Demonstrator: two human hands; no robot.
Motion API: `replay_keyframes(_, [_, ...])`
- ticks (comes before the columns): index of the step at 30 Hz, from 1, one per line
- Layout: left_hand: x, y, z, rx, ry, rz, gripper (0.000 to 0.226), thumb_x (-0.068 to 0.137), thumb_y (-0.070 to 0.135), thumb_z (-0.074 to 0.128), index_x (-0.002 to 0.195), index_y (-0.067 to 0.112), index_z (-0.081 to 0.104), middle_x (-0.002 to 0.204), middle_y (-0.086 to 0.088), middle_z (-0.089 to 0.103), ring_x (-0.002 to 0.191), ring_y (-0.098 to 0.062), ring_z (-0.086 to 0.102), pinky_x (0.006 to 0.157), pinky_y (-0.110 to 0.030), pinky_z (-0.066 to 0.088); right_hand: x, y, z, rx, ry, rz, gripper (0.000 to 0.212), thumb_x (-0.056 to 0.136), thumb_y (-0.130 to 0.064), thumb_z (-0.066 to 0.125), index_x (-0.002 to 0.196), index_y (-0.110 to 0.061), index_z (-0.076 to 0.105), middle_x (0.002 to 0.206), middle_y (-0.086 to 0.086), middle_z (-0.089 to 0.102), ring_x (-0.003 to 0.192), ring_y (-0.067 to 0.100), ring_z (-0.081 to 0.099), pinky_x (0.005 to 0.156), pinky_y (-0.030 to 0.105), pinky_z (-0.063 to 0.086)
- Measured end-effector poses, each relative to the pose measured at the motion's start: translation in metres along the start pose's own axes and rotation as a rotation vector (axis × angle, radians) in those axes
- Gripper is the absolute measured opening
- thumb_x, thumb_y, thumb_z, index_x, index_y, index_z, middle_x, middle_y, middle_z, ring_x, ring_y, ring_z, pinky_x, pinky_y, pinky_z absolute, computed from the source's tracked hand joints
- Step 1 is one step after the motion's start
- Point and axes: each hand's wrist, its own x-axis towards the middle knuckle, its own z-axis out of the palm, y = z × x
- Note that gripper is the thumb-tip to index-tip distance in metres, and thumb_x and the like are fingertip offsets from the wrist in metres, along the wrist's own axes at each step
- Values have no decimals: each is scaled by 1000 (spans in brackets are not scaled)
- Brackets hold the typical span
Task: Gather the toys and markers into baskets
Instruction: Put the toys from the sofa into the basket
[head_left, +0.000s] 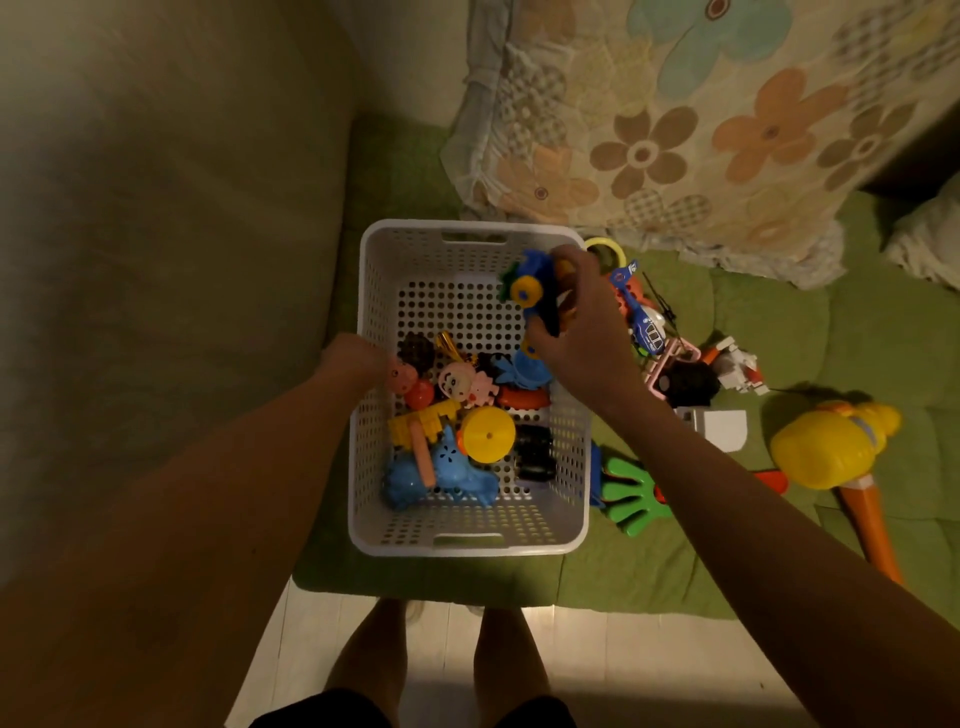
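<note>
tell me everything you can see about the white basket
The white basket is a rectangular plastic tub with rounded corners, round holes through walls and floor, and a slot handle at each end. It stands upright on the green quilt, toys heaped in its near half. The left hand holds its left rim; the right hand holds a blue and yellow toy above it.

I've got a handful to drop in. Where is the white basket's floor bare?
Bare: the far half of the floor of the white perforated plastic basket, between the far handle wall and the toy pile, partly under the right hand gripping a blue-and-yellow toy. Crowded: the near half, round the yellow disc and blue plastic toy.
</note>
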Motion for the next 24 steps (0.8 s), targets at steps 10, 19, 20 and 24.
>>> replay_keyframes(10, [2, -1, -1, -27, -6, 6, 42, 93, 16, 59, 128, -4, 46, 128, -21, 53, 115, -33, 55, 84, -35, 49, 26, 15, 76, -492, -285, 19, 61, 92, -16, 53, 149, -18, 30, 131, 15, 53, 119, 36, 46, 92, 48, 42])
replay_keyframes(19, [1, -1, 1, -57, -10, 29, 44, 90, 14, 63, 127, -5, 49, 126, -21, 54, 115, -34, 55, 89, -39, 49, 24, 12, 96, -753, -525, 62, 54, 91, -15, 60, 141, -21, 42, 135, 11, 51, 133, 31, 33, 104, 50, 32])
replay_keyframes(20, [0, -1, 0, -48, -13, 27, 44, 90, 13, 63, 128, -4, 49, 127, -20, 54, 116, -33, 55, 88, -38, 49, 24, 10, 97, -757, -545, 61, 51, 92, -16, 58, 141, -20, 44, 135, 11, 50, 132, 31, 34, 104, 50, 32])
replay_keyframes(24, [1, 0, -1, -15, -1, 10, 39, 90, 10, 61, 125, -2, 49, 126, -18, 54, 114, -31, 55, 79, -32, 46, 30, 10, 90, -641, -518, 85, 49, 91, -15, 56, 139, -17, 46, 137, 12, 45, 130, 32, 37, 100, 50, 38])
